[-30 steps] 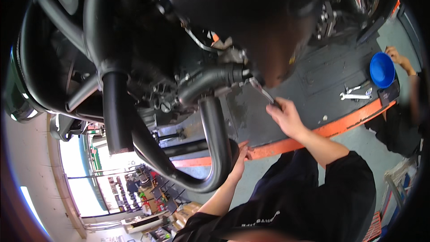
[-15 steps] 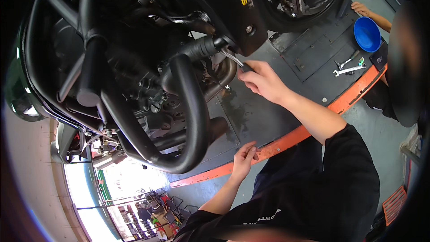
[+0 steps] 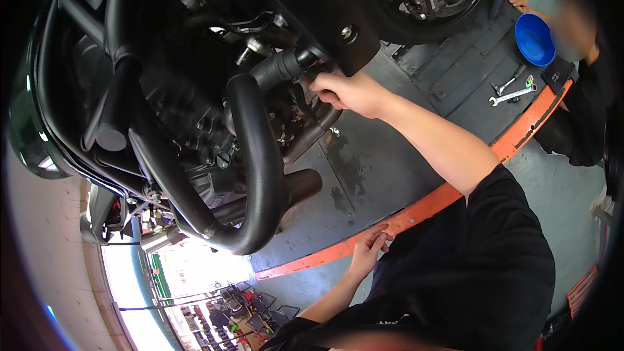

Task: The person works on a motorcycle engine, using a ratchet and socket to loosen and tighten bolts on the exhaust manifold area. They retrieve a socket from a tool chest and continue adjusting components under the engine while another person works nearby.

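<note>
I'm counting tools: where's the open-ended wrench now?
In the head view, the open-ended wrench lies at right on the dark platform, below the blue bowl, near the orange edge.

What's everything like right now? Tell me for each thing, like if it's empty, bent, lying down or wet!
Right hand, curled close against the motorcycle; its grip is hidden.
Left hand, loosely bent, nothing seen in it.
Blue bowl, open-topped, nothing seen inside.
Silver wrench, lying on the platform.
Dark-handled tool, lying beside the wrench.
Platform, wet-looking in one patch.
Orange edge, scuffed.
</note>
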A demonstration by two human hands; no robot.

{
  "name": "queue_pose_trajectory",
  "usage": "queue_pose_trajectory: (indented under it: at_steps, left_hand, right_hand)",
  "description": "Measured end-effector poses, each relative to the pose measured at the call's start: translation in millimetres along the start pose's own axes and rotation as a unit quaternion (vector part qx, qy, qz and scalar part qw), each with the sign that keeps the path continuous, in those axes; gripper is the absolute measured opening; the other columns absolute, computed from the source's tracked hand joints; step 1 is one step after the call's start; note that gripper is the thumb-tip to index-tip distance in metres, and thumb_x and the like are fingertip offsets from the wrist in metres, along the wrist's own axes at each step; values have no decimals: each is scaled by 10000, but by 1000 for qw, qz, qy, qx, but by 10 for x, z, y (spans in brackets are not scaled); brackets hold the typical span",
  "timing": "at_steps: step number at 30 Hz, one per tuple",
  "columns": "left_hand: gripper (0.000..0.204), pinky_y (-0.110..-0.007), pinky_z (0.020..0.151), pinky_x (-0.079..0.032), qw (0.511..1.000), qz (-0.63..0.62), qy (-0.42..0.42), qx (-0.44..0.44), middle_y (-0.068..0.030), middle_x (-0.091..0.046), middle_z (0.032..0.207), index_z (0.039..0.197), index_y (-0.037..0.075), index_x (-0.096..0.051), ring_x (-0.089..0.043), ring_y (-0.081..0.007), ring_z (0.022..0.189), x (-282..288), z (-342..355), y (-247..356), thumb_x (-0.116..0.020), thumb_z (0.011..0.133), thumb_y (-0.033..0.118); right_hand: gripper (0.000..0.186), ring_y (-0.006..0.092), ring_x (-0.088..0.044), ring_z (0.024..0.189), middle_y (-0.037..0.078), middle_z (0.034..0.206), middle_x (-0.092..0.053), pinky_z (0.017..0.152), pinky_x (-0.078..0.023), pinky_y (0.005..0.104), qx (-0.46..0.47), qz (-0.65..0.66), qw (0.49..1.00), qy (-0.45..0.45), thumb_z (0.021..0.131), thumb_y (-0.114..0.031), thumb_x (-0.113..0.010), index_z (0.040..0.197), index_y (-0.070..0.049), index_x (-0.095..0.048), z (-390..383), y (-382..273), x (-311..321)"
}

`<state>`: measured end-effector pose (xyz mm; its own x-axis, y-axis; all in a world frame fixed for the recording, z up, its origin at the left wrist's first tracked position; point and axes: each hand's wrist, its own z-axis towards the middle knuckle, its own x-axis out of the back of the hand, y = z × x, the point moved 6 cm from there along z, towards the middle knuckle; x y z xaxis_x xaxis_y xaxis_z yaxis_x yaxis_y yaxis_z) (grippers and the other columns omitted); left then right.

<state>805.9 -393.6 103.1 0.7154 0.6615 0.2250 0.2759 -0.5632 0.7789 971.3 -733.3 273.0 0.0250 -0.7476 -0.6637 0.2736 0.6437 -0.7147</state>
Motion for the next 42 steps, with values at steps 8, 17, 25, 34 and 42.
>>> queue_pose_trajectory:
  at_steps: [8,17,25,34,42]
  left_hand:
    - [379,-270,777,-498,999,16,-28,6,-86,-694,1050,1379,-13,-539,-585,-112,798,-75,-88,244,-543,1051,175]
    - [380,-277,791,-497,999,27,-22,10,-90,-689,1087,1387,-15,-526,-586,-119,809,-2,-14,341,-534,1056,172]
    - [382,-281,800,-501,999,18,-35,19,-95,-687,1086,1387,-19,-522,-590,-123,818,-84,151,82,-530,1058,174]
    - [418,-264,795,-495,997,29,-44,54,-65,-674,1053,1430,5,-496,-575,-107,819,207,113,-336,-513,1067,210]
    - [404,-287,814,-494,995,45,-58,68,-99,-670,1069,1420,-11,-490,-590,-134,838,315,155,-467,-487,1071,193]
  right_hand:
    - [116,58,-502,599,-25,724,-568,525,-390,215,62,-101,993,-6,928,-174,-647,911,-63,-618,227,-129,-57]
    - [367,222,-651,978,79,1087,-687,868,-506,357,452,-383,805,34,865,-57,-635,1231,-81,-660,292,-385,-67]
    - [170,215,-646,892,87,988,-691,793,-514,332,400,-382,827,102,977,-139,-634,1123,-62,-675,763,39,-24]
    - [274,225,-670,927,98,984,-693,835,-538,358,369,-382,842,93,967,-80,-586,1238,-89,-626,663,-270,-234]
    - [331,268,-681,1015,80,1073,-711,856,-562,395,434,-363,812,144,831,-71,-648,1151,-147,-683,482,-415,-328]
